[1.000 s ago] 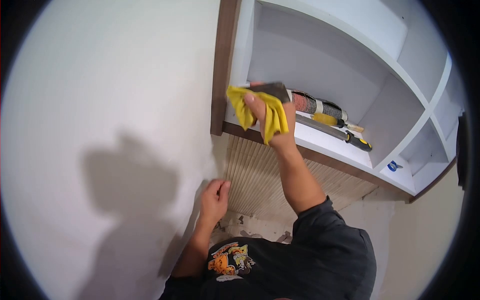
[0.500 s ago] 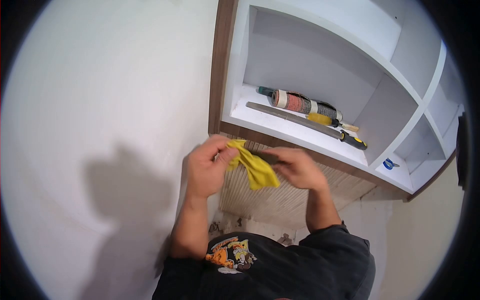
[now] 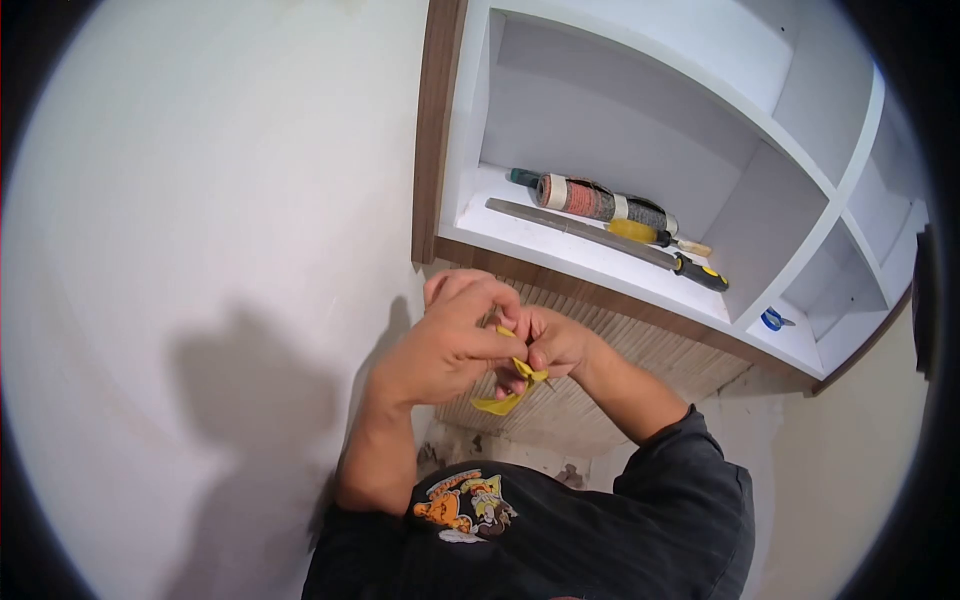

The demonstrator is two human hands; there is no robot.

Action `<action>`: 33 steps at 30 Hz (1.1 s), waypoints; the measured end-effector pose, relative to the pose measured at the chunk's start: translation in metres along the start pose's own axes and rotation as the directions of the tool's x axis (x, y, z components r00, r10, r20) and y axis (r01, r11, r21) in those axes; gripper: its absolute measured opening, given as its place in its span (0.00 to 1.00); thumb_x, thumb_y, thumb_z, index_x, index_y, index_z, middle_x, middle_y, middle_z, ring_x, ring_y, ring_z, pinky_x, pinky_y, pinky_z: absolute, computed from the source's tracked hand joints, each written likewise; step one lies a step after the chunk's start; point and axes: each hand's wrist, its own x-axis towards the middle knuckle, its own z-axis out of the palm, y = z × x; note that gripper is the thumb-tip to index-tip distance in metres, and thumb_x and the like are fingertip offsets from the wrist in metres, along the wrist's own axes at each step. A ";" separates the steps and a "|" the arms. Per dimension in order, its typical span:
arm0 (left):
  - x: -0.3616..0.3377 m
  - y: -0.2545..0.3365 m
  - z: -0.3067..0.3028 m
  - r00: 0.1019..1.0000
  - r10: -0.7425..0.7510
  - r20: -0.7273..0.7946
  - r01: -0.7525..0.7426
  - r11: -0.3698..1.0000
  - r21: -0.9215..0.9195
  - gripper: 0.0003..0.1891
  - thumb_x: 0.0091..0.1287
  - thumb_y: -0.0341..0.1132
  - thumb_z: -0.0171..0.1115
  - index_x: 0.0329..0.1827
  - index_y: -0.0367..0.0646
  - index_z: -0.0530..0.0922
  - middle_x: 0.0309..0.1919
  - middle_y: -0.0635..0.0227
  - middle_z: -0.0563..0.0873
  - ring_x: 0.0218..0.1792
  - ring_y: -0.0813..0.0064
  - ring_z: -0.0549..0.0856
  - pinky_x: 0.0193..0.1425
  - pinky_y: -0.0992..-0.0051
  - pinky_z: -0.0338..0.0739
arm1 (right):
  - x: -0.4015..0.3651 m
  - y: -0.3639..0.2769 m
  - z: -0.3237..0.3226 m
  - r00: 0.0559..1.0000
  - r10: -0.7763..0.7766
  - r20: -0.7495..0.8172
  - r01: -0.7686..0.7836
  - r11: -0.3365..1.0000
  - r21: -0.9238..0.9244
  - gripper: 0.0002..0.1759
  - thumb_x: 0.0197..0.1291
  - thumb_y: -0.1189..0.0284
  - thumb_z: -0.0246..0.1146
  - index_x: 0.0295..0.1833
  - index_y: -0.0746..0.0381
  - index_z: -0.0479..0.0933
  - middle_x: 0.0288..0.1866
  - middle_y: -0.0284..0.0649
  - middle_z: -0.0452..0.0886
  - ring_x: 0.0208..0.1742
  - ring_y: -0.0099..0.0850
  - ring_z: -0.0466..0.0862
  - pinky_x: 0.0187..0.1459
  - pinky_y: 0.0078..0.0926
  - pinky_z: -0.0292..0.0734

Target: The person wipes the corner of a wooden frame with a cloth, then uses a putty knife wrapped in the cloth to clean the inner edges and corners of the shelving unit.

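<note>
A yellow cloth [image 3: 497, 405] is bunched between my two hands below the shelf, its loose end hanging under the fingers. My left hand [image 3: 450, 340] is closed over it from the left, with bent fingers and the thumb pressed toward the other hand. My right hand [image 3: 555, 345] pinches the cloth from the right, thumb on top. A small thin tip pokes out beside the cloth near the right thumb; the rest of that piece is hidden by cloth and fingers.
Above the hands, a white shelf unit [image 3: 600, 262] with brown edging holds a long file [image 3: 590, 232] with a black-yellow handle, a rolled red-grey bundle [image 3: 590, 198], a yellow-handled tool [image 3: 635, 232] and a blue item [image 3: 772, 320]. A pale wall [image 3: 250, 200] stands left.
My hands have come together around the cloth, which is now bunched up. The dark flat piece at my right hand is now mostly hidden. The left hand has turned over the cloth.
</note>
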 end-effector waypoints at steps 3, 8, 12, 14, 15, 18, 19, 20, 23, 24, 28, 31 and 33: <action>-0.009 -0.015 0.003 0.990 -0.081 -0.117 0.072 0.994 -0.082 0.15 0.52 0.21 0.69 0.40 0.52 0.90 0.46 0.68 0.79 0.55 0.63 0.76 0.62 0.64 0.68 | 0.006 -0.022 0.022 0.974 0.042 -0.223 -0.050 0.998 -0.029 0.17 0.65 0.72 0.69 0.52 0.63 0.69 0.38 0.41 0.82 0.33 0.34 0.89 0.36 0.33 0.88; -0.026 -0.039 0.032 0.858 -0.425 -0.287 0.157 0.751 -0.641 0.14 0.65 0.22 0.66 0.54 0.40 0.85 0.49 0.68 0.81 0.51 0.74 0.79 0.56 0.76 0.74 | 0.018 -0.053 0.033 0.816 -0.059 -0.575 -0.246 0.865 -0.438 0.14 0.71 0.74 0.63 0.52 0.63 0.65 0.36 0.39 0.80 0.29 0.27 0.85 0.31 0.28 0.82; -0.031 -0.045 0.046 0.696 -0.696 -0.175 0.330 0.528 -0.783 0.14 0.72 0.26 0.63 0.58 0.31 0.81 0.44 0.70 0.84 0.40 0.83 0.81 0.46 0.82 0.77 | 0.031 -0.057 0.037 0.766 -0.210 -0.607 -0.359 0.644 -0.676 0.14 0.72 0.74 0.61 0.53 0.65 0.62 0.36 0.38 0.80 0.31 0.24 0.82 0.32 0.25 0.79; -0.027 -0.046 0.048 0.617 -0.764 -0.187 0.391 0.504 -0.771 0.12 0.72 0.25 0.62 0.56 0.31 0.81 0.37 0.69 0.85 0.35 0.81 0.81 0.42 0.80 0.77 | 0.033 -0.056 0.039 0.763 -0.258 -0.593 -0.383 0.558 -0.736 0.13 0.72 0.74 0.61 0.53 0.65 0.63 0.36 0.39 0.80 0.31 0.24 0.82 0.32 0.25 0.79; -0.024 -0.047 0.048 0.576 -0.795 -0.193 0.420 0.490 -0.764 0.11 0.73 0.25 0.61 0.56 0.31 0.81 0.34 0.69 0.85 0.32 0.80 0.81 0.39 0.79 0.77 | 0.033 -0.057 0.040 0.776 -0.239 -0.584 -0.366 0.583 -0.725 0.13 0.72 0.74 0.60 0.53 0.65 0.63 0.36 0.38 0.80 0.31 0.23 0.82 0.32 0.25 0.79; -0.025 -0.050 0.054 0.591 -0.753 -0.289 0.247 0.510 -0.824 0.09 0.73 0.26 0.62 0.52 0.31 0.81 0.34 0.68 0.85 0.30 0.81 0.80 0.37 0.79 0.77 | 0.030 -0.061 0.043 0.789 -0.188 -0.585 -0.318 0.690 -0.650 0.12 0.73 0.74 0.59 0.54 0.65 0.65 0.37 0.38 0.80 0.31 0.22 0.82 0.31 0.24 0.78; -0.024 -0.049 0.054 0.588 -0.753 -0.296 0.244 0.514 -0.823 0.09 0.73 0.26 0.62 0.52 0.31 0.81 0.34 0.67 0.85 0.31 0.81 0.80 0.37 0.79 0.77 | 0.029 -0.062 0.048 0.779 -0.169 -0.604 -0.301 0.744 -0.597 0.12 0.73 0.73 0.58 0.55 0.65 0.65 0.37 0.37 0.80 0.31 0.22 0.82 0.30 0.24 0.78; -0.021 -0.049 0.053 0.584 -0.753 -0.304 0.239 0.518 -0.821 0.10 0.73 0.27 0.62 0.52 0.31 0.81 0.35 0.67 0.85 0.31 0.81 0.81 0.37 0.79 0.77 | 0.029 -0.063 0.050 0.770 -0.147 -0.621 -0.284 0.792 -0.540 0.12 0.73 0.73 0.58 0.55 0.65 0.66 0.37 0.37 0.80 0.31 0.21 0.82 0.30 0.23 0.78; -0.010 -0.052 0.057 0.505 -0.803 -0.315 0.213 0.470 -0.857 0.10 0.73 0.29 0.63 0.52 0.31 0.80 0.35 0.67 0.85 0.31 0.80 0.80 0.37 0.79 0.77 | 0.031 -0.059 0.039 0.728 -0.248 -0.639 -0.284 0.739 -0.610 0.13 0.75 0.70 0.56 0.58 0.64 0.66 0.35 0.35 0.80 0.29 0.20 0.81 0.27 0.22 0.77; -0.007 -0.054 0.059 0.468 -0.826 -0.313 0.201 0.444 -0.873 0.10 0.73 0.29 0.63 0.51 0.31 0.80 0.35 0.67 0.85 0.31 0.80 0.80 0.37 0.79 0.76 | 0.033 -0.058 0.036 0.716 -0.287 -0.637 -0.316 0.680 -0.661 0.13 0.75 0.69 0.56 0.57 0.63 0.66 0.36 0.35 0.80 0.27 0.20 0.80 0.26 0.22 0.76; -0.005 -0.070 0.064 0.396 -0.885 -0.245 0.188 0.339 -0.922 0.10 0.75 0.33 0.62 0.49 0.34 0.80 0.35 0.69 0.84 0.31 0.80 0.79 0.37 0.78 0.75 | 0.048 -0.059 0.030 0.654 -0.450 -0.608 -0.415 0.458 -0.786 0.12 0.76 0.68 0.55 0.55 0.64 0.66 0.36 0.37 0.81 0.24 0.20 0.79 0.24 0.21 0.75; -0.008 -0.071 0.066 0.359 -0.896 -0.263 0.233 0.358 -0.904 0.09 0.75 0.35 0.62 0.48 0.36 0.81 0.35 0.70 0.84 0.30 0.80 0.78 0.38 0.77 0.75 | 0.065 -0.064 0.020 0.633 -0.497 -0.594 -0.468 0.365 -0.805 0.12 0.76 0.69 0.54 0.53 0.68 0.64 0.34 0.40 0.80 0.23 0.23 0.79 0.24 0.24 0.76; -0.023 -0.071 0.074 0.364 -0.891 -0.271 0.297 0.387 -0.873 0.08 0.75 0.34 0.62 0.47 0.37 0.81 0.36 0.70 0.84 0.30 0.81 0.78 0.38 0.77 0.75 | 0.074 -0.066 0.011 0.625 -0.497 -0.602 -0.496 0.343 -0.798 0.12 0.76 0.71 0.53 0.51 0.70 0.62 0.33 0.42 0.80 0.23 0.25 0.81 0.24 0.26 0.77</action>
